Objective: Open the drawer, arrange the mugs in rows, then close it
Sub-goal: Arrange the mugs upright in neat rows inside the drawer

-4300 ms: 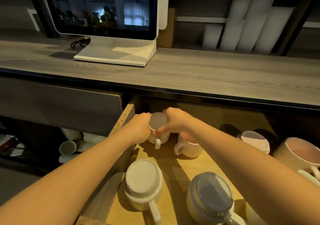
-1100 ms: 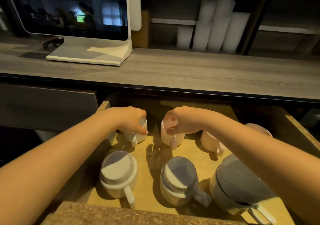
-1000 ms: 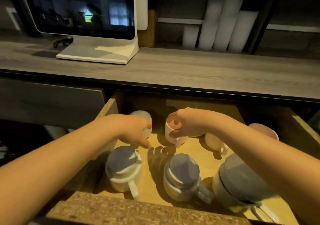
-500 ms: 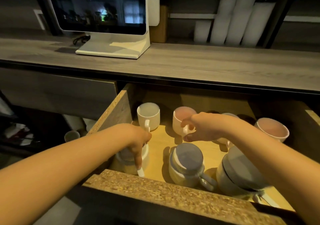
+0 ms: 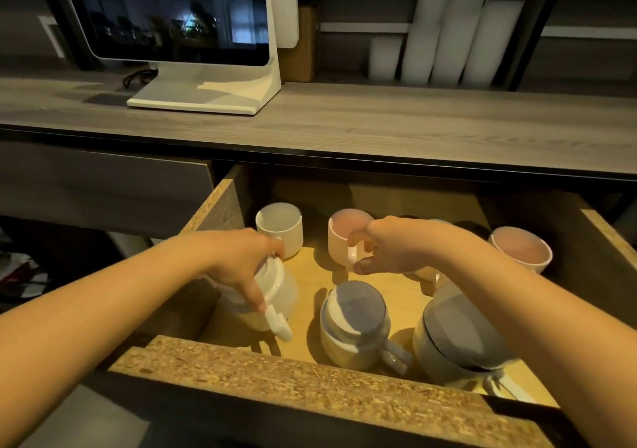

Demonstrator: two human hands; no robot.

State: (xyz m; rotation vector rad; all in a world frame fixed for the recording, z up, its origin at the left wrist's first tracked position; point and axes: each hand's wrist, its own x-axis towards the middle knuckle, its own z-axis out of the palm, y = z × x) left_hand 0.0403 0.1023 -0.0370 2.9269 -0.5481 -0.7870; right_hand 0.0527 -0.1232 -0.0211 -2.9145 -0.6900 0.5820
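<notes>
Glossy ceramic mugs (image 5: 353, 323) sit in a rough chipboard drawer (image 5: 300, 375).

Two bare hands work among mugs in an open wooden drawer (image 5: 220, 206) beneath a grey wood-grain counter (image 5: 379, 127). The left hand (image 5: 241, 261) grips an upturned white mug (image 5: 272, 292) at front left, tilting it. The right hand (image 5: 389, 247) hovers with curled fingers at the handle of an upright pink-lined mug (image 5: 344, 237) in the back row. Beside that stands a white upright mug (image 5: 279, 228). A white monitor (image 5: 179, 16) sits on the counter.
</notes>
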